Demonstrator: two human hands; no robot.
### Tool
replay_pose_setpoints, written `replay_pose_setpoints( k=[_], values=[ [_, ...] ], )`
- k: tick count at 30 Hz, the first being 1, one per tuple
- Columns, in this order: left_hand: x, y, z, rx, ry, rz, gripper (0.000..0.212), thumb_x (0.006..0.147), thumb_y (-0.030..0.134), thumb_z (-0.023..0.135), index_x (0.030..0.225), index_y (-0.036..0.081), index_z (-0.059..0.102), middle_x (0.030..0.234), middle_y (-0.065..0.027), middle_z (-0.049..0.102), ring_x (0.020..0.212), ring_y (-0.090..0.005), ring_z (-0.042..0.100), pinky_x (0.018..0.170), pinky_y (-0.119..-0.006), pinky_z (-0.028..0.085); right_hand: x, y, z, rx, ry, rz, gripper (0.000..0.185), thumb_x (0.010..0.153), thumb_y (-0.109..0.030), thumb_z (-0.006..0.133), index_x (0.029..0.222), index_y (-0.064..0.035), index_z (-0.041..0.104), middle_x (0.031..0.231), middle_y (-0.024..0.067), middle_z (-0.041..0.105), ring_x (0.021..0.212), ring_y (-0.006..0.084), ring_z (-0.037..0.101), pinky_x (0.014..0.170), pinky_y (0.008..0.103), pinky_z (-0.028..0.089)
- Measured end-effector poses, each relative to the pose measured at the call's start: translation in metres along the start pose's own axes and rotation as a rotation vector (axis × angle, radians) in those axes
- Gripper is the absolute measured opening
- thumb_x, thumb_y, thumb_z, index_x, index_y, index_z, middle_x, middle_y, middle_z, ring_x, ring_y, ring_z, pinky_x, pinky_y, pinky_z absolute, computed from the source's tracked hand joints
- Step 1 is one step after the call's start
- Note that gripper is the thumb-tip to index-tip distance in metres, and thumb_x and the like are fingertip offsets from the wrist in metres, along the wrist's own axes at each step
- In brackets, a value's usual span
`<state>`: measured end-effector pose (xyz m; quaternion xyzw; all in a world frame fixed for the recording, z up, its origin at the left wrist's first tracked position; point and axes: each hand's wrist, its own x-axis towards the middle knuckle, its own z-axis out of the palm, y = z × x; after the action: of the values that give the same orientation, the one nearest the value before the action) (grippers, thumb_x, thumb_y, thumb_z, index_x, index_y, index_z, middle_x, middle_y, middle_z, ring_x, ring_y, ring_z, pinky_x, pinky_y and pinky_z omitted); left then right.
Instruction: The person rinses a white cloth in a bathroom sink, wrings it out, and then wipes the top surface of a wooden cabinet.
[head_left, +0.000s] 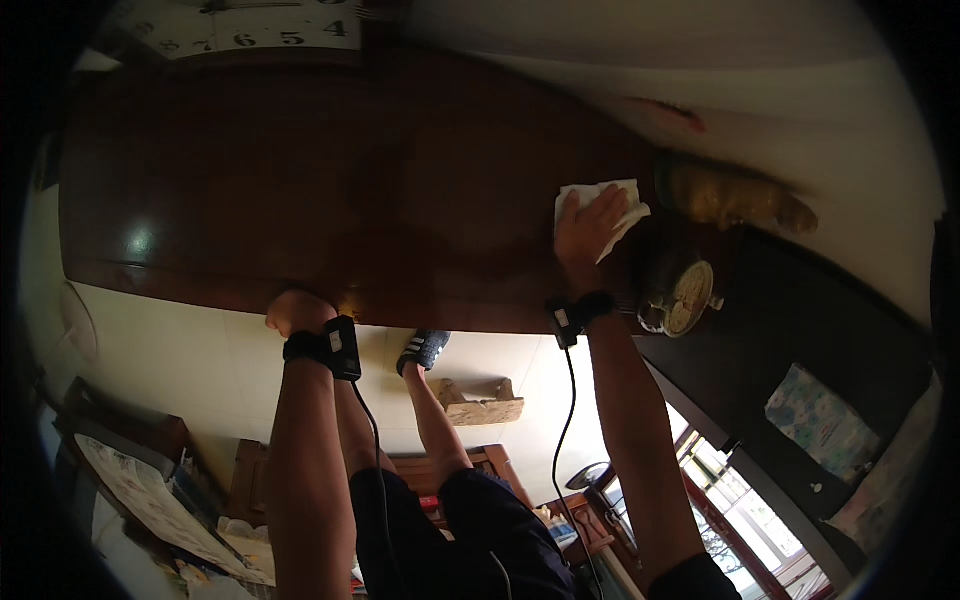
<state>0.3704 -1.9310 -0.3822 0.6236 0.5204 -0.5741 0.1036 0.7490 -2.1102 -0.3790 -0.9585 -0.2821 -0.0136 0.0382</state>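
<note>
My right hand (591, 225) lies spread on a white cloth (628, 196), pressing it against the dark, glossy wooden top (360, 180) of a piece of furniture. Just to the right of that hand stands a round ornament (688, 298) with a pale disc face. Behind it rests a golden-brown figurine (735, 191). Curled like a fist, my left hand (300, 312) touches the front edge of the wooden top, and nothing shows in it. Its fingertips are partly hidden. Each wrist wears a black strap with a small cabled box.
A large clock face (262, 30) stands at the back left. On the floor below are a small wooden stool (484, 405) and my slippered foot (424, 350). A floral packet (821, 420) lies on the dark surface to the right. Black cables hang from both wrists.
</note>
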Motion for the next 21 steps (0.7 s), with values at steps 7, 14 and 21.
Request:
replay_pose_setpoints(
  k=[7,14,21],
  values=[
    [-0.012,0.002,0.002,-0.030,0.014,0.028,0.019,0.079,0.031,0.063,0.062,0.023,0.061,0.058,0.0075,0.054,0.055,-0.0083,0.049,0.050,-0.027,0.031,0.028,-0.030,0.009,0.055,-0.026,-0.026,0.079,0.098,-0.046,0.038,0.150,0.0060,0.012,0.158,0.0256,0.009,0.146,0.0426,0.007,0.116,0.0564,0.003],
    [-0.010,0.002,0.002,-0.078,0.051,0.026,0.022,0.081,0.032,0.061,0.064,0.019,0.064,0.059,0.0063,0.059,0.054,-0.0095,0.053,0.049,-0.029,0.033,0.035,-0.163,-0.003,-0.032,-0.044,-0.496,0.075,0.098,-0.044,0.039,0.150,0.0053,0.017,0.158,0.0232,0.013,0.146,0.0407,0.011,0.116,0.0575,0.005],
    [-0.011,-0.001,-0.004,0.022,0.034,-0.003,0.005,0.071,0.030,0.068,0.068,0.025,0.068,0.064,0.0092,0.056,0.058,-0.0070,0.051,0.046,-0.025,0.034,0.007,-0.112,-0.026,0.164,-0.223,-0.694,0.075,0.090,-0.041,0.054,0.147,0.0021,0.028,0.155,0.0212,0.023,0.146,0.0377,0.016,0.115,0.0576,0.010]
  ],
)
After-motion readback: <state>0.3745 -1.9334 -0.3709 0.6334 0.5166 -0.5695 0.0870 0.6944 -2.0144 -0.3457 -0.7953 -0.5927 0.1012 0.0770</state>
